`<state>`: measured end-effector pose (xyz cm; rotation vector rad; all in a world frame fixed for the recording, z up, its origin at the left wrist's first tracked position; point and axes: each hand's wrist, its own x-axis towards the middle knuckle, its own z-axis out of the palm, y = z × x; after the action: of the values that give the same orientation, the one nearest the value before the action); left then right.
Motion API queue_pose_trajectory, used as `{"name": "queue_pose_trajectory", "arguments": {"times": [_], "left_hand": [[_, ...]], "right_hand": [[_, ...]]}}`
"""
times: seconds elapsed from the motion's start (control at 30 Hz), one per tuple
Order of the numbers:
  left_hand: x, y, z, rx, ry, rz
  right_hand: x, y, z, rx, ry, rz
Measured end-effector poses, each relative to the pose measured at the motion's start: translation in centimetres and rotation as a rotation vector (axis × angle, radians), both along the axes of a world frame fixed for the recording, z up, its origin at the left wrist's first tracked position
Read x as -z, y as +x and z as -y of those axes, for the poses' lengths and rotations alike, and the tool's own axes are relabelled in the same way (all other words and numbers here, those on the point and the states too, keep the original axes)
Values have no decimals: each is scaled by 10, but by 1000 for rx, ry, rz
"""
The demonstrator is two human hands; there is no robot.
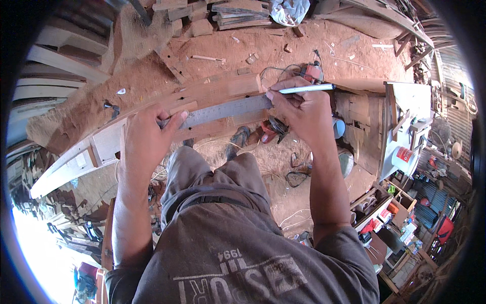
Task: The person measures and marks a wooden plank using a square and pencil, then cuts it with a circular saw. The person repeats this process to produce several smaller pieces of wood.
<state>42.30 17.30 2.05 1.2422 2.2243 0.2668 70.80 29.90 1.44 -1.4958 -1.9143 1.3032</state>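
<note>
A grey metal ruler point(228, 111) spans the space between my hands, above a long wooden beam. My left hand point(146, 136) is closed on its left end, thumb and fingers pinched together. Just above that thumb lies a short strip of light wood point(184, 107). At the ruler's other end is my right hand point(307, 112), its fingertips closed at the metal edge. A white and blue pen point(308, 88) lies across those fingers, its dark end pointing right. The wooden beam point(212, 89) runs from under the ruler toward the left, with small dark slots in it.
A red power tool point(313, 72) with a cord sits on the sandy floor beyond my right hand. Stacked timber point(240, 14) lies at the back. On the right stand a wooden cabinet point(358, 114) and a white bucket point(402, 157). Cords and tools lie around my feet.
</note>
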Motion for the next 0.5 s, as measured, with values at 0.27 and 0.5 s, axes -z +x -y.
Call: {"name": "queue_pose_trajectory", "arguments": {"times": [0.27,0.5], "left_hand": [[0,-1,0,-13,-34,-8],[-4,-1,0,-23,-26,55]], "right_hand": [[2,1,-5,-63,73,-3],[11,6,3,229,44,-213]]}}
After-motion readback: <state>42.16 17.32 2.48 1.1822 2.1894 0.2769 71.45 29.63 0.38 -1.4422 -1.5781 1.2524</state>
